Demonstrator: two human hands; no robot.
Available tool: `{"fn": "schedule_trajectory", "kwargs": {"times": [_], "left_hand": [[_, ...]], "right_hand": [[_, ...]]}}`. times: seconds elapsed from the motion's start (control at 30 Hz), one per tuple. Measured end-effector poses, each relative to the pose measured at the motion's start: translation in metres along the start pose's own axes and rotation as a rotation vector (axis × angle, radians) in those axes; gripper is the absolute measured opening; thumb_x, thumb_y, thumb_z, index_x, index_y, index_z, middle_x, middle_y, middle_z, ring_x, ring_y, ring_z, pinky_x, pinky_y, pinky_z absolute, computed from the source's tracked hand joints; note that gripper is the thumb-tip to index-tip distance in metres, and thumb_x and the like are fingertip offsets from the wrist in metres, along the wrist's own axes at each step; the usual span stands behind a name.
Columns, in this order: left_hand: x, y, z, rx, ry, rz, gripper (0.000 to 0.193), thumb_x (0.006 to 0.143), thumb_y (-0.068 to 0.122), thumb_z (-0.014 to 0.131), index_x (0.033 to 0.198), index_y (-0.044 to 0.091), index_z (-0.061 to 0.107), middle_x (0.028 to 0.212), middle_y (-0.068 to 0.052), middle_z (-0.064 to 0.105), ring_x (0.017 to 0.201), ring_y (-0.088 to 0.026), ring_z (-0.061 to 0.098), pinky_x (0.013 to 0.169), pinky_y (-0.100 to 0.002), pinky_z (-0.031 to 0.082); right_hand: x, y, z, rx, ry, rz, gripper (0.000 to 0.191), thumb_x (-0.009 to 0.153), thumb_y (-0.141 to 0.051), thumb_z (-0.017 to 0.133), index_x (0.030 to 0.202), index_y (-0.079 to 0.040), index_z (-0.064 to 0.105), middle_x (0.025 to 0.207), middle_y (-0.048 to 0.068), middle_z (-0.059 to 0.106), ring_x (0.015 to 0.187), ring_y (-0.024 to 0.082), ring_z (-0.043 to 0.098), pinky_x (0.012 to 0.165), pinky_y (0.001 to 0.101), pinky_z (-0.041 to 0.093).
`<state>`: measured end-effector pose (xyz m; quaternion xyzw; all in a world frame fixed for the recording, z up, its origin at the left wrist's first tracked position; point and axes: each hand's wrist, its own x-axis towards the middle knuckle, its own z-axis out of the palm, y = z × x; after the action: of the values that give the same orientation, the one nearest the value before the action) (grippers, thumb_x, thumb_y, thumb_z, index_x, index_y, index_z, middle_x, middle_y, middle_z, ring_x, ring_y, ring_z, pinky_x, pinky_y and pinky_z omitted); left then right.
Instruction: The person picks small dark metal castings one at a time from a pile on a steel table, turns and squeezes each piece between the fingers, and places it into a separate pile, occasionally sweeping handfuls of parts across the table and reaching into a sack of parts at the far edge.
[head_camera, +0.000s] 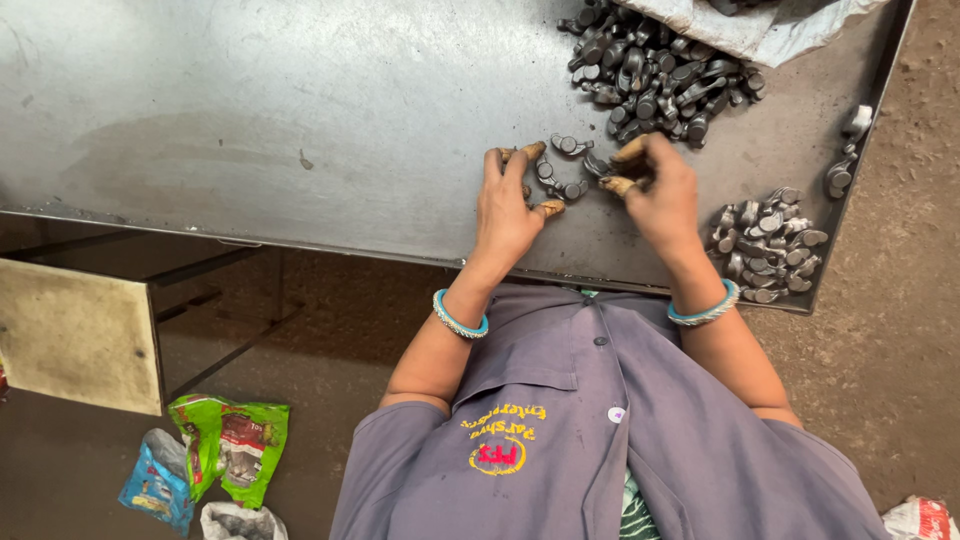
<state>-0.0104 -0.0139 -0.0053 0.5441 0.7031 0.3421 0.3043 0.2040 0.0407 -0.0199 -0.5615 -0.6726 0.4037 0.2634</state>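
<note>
Grey steel made up the whole bench: a wide metal tray table (300, 120) with a raised lip, dull and scuffed. On it, a few small dark forged metal parts (562, 170) lay loose between the person's two hands, near the front edge. The left hand (508, 205) rested flat on the tray, fingers spread and dusted with ochre grime, its thumb and forefinger reaching round the left side of those loose parts; it touched them but had not closed on any one that I could see. The right hand (655, 185) was curled over, fingertips pinched together at the right end of the same little cluster, and seemed to grip one piece, though the fingers hid it and I could not tell for sure. The loose parts thus sat just ahead of the left palm and directly under the right fingertips.

Beyond the hands, toward the far edge, lay a big heap of like parts (655, 75), partly under a pale cloth sack (760, 25). A smaller pile (765, 245) sat by the right wrist, near the tray's corner. Both wrists wore turquoise bangles (458, 320). The person wore a grey-violet work shirt (600, 440). On the dirt floor to the left lay crumpled snack wrappers (225, 450) beside a tan board (80, 335).
</note>
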Motion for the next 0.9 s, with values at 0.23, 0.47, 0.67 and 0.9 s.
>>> {"fn": "schedule_trajectory", "kwargs": {"times": [0.23, 0.47, 0.67, 0.9], "left_hand": [[0.001, -0.001, 0.002, -0.037, 0.009, 0.009, 0.07, 0.065, 0.004, 0.089, 0.129, 0.008, 0.062, 0.118, -0.015, 0.052, 0.098, -0.037, 0.062, 0.079, -0.046, 0.053], [0.001, 0.001, -0.001, -0.044, -0.004, -0.017, 0.066, 0.067, 0.003, 0.087, 0.128, 0.008, 0.063, 0.115, -0.014, 0.054, 0.092, -0.033, 0.062, 0.08, -0.045, 0.053], [-0.001, -0.002, -0.003, -0.049, 0.013, -0.003, 0.066, 0.067, 0.0, 0.085, 0.128, 0.008, 0.062, 0.116, -0.014, 0.055, 0.089, -0.032, 0.065, 0.077, -0.043, 0.054], [0.001, 0.004, -0.007, -0.084, -0.012, -0.034, 0.069, 0.066, 0.002, 0.087, 0.129, 0.008, 0.06, 0.117, -0.013, 0.055, 0.085, -0.03, 0.065, 0.076, -0.043, 0.056]], "right_hand": [[-0.002, 0.026, -0.021, 0.895, -0.173, 0.234, 0.033, 0.087, 0.009, 0.074, 0.114, -0.003, 0.059, 0.101, 0.006, 0.069, 0.091, 0.013, 0.068, 0.082, 0.0267, 0.058], [0.032, 0.003, -0.04, 1.119, -0.128, 0.195, 0.034, 0.093, 0.007, 0.077, 0.119, 0.0, 0.058, 0.106, 0.011, 0.069, 0.09, 0.019, 0.07, 0.08, 0.0318, 0.058], [0.042, -0.043, -0.008, 0.103, -0.106, -0.178, 0.037, 0.082, 0.004, 0.084, 0.114, -0.003, 0.064, 0.111, 0.012, 0.072, 0.099, 0.022, 0.07, 0.083, 0.036, 0.059], [0.026, -0.036, 0.02, -0.198, 0.022, -0.224, 0.031, 0.081, 0.006, 0.081, 0.105, -0.003, 0.064, 0.099, 0.009, 0.071, 0.087, 0.022, 0.069, 0.073, 0.0332, 0.053]]}}
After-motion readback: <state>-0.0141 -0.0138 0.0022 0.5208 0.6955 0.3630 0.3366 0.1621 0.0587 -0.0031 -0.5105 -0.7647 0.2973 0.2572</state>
